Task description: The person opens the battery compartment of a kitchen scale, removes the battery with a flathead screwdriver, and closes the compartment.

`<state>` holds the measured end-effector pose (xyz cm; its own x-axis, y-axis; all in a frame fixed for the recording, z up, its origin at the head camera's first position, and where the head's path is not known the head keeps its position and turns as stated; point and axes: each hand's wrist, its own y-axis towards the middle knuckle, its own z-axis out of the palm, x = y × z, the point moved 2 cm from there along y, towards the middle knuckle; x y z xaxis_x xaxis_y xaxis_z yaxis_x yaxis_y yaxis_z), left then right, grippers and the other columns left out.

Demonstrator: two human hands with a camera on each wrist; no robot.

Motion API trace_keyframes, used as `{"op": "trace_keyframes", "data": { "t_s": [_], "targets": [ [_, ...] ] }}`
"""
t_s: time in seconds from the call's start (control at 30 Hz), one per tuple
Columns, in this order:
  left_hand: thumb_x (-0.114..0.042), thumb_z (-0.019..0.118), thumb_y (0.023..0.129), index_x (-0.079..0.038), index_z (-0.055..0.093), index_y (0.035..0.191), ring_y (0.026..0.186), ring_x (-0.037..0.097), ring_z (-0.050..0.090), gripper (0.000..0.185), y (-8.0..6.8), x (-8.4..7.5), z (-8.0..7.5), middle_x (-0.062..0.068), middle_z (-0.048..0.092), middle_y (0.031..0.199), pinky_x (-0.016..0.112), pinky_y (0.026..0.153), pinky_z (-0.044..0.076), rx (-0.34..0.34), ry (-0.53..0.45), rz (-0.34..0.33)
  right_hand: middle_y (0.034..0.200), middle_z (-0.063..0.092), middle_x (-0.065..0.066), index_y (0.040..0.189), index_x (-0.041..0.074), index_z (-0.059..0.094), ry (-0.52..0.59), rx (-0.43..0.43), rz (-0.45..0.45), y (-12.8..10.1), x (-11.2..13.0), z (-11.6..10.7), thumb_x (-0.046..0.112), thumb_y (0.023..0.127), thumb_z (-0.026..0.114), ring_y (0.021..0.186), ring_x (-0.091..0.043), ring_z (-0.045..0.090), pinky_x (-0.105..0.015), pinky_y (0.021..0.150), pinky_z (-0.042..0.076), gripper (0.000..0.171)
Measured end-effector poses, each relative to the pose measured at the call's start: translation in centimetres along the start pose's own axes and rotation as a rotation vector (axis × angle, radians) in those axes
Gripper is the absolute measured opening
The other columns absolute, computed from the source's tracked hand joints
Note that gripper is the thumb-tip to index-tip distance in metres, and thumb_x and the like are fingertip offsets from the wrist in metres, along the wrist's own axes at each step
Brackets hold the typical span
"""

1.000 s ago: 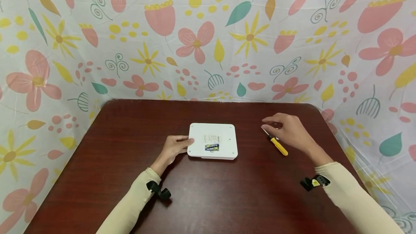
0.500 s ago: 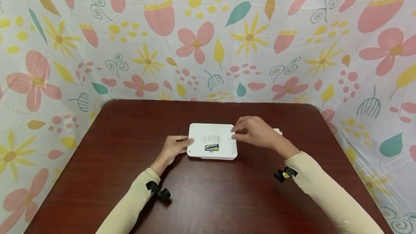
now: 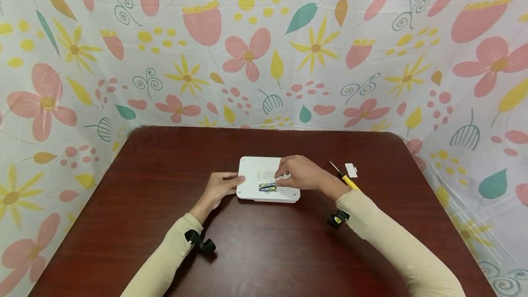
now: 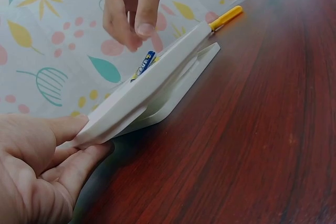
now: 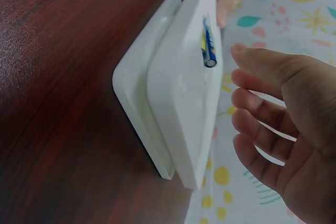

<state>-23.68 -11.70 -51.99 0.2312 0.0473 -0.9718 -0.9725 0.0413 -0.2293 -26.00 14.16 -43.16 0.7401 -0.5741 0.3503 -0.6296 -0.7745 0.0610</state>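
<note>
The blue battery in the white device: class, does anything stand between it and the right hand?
Nothing visible does: both wrist views show only a gap between the right hand and the blue battery. The yellow screwdriver lies right of the white device, outside that gap.

i count two hands on my feeds: one left hand (image 3: 220,189) and one right hand (image 3: 300,172). i see one white device (image 3: 250,168) and make out two batteries (image 3: 267,187), though they overlap and i cannot rule out more. my head view also gives me one yellow-handled screwdriver (image 3: 349,181), one small white piece (image 3: 351,170) and one bench (image 3: 268,251). on the arms i tally two pale sleeves (image 3: 165,253) and two black wrist mounts (image 3: 200,242).
</note>
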Motion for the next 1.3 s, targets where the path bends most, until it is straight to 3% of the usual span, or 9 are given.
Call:
{"op": "trace_keyframes", "data": {
  "t_s": [0.47,0.73,1.07,1.3],
  "targets": [
    [-0.005,0.078,0.090,0.014,0.069,0.119,0.085,0.021,0.074,0.036,0.0,0.1,0.1,0.027,0.073,0.109,0.036,0.077,0.064,0.003,-0.004,0.005,0.089,0.069,0.006,0.095,0.018,0.083,-0.006,0.047,-0.053,0.6,-0.4,1.4,0.023,0.091,0.080,0.083,-0.009,0.064,-0.028,0.070,0.056,0.008],
    [-0.004,0.078,0.090,0.014,0.068,0.119,0.084,0.021,0.073,0.036,0.0,0.0,0.1,0.027,0.073,0.108,0.035,0.077,0.064,0.010,-0.007,-0.002,0.084,0.066,0.009,0.093,0.018,0.083,-0.024,0.038,-0.033,0.7,-0.1,1.4,0.024,0.091,0.081,0.080,-0.006,0.062,-0.028,0.071,0.056,0.007],
    [-0.005,0.078,0.090,0.014,0.068,0.120,0.085,0.022,0.074,0.036,-0.1,-0.1,0.0,0.027,0.073,0.109,0.036,0.077,0.064,0.011,-0.004,-0.004,0.085,0.068,0.008,0.092,0.017,0.083,-0.043,-0.018,-0.075,0.7,0.0,1.6,0.023,0.089,0.081,0.079,-0.005,0.061,-0.027,0.070,0.055,0.006],
    [-0.005,0.078,0.090,0.014,0.068,0.119,0.085,0.021,0.074,0.036,-0.1,0.0,-0.1,0.027,0.073,0.109,0.036,0.077,0.064,0.001,-0.008,-0.001,0.087,0.068,0.009,0.095,0.017,0.084,-0.018,-0.087,-0.051,-0.1,-0.1,1.4,0.022,0.089,0.081,0.082,-0.007,0.064,-0.028,0.073,0.057,0.008]
  ]
}}
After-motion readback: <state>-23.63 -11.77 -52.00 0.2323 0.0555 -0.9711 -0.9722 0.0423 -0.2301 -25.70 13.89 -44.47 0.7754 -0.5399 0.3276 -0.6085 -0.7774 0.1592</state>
